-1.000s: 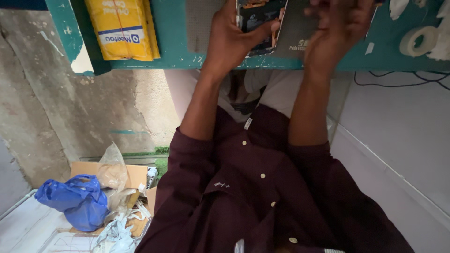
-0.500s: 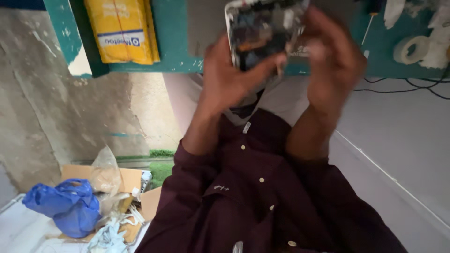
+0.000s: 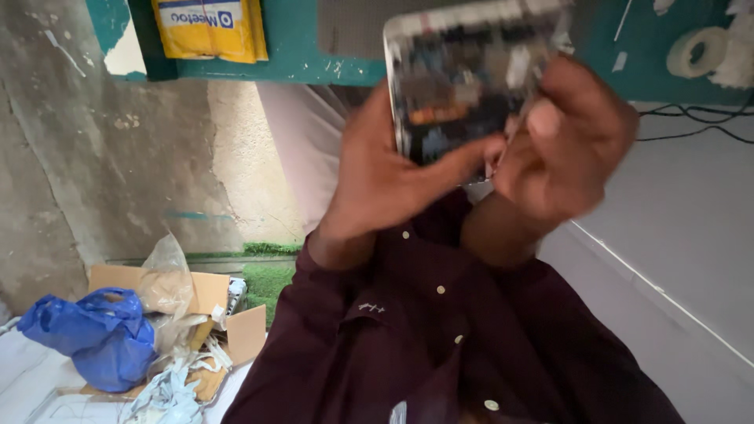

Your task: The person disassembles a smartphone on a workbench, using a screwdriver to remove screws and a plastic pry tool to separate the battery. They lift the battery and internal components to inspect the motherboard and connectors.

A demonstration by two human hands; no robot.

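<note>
Both my hands hold an opened phone (image 3: pixel 471 78) close to the camera, its back off and its circuit board and parts showing, blurred. My left hand (image 3: pixel 385 184) grips its lower left side, thumb across the bottom. My right hand (image 3: pixel 569 141) holds the right edge, fingertips pressing on the lower right corner. Dark maroon shirt sleeves (image 3: pixel 440 330) fill the bottom of the view.
A teal work surface (image 3: pixel 306 47) runs along the top with a yellow package (image 3: pixel 208 27), a roll of white tape (image 3: pixel 701 51) and black cables (image 3: pixel 699 129). At lower left a cardboard box (image 3: pixel 196 294) holds a blue plastic bag (image 3: pixel 94 334) and scraps.
Both hands have brought the phone away from the teal surface and toward the camera. It now looks much larger and blurred.
</note>
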